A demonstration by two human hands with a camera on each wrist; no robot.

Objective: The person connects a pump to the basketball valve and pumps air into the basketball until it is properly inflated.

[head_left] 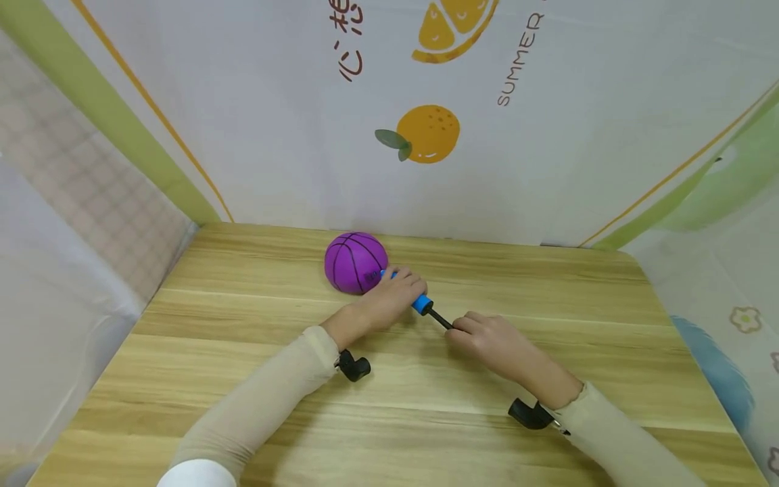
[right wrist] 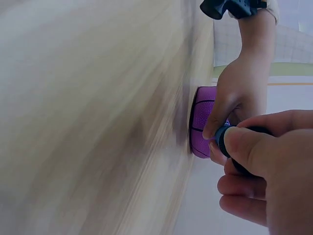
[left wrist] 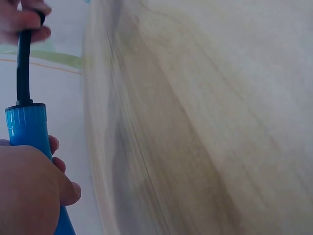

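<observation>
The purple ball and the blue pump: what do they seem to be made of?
Purple ball: probably rubber or vinyl, mostly matte, judging by its pebbled skin.
Blue pump: likely hard plastic, faintly glossy, given its ribbed, evenly coloured collar.

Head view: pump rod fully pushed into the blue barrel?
No, a length of black rod shows between the blue barrel and the right hand.

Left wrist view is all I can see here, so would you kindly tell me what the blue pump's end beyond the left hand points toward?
Observer: A purple ball on the table; whether the blue pump touches it, I cannot tell.
Operator: Thank you; does the ball bear any markings?
Observer: Yes, black lines curve across it, as on a basketball.
Operator: And which hand is nearer to it?
Observer: The left hand, which grips the pump.
</observation>
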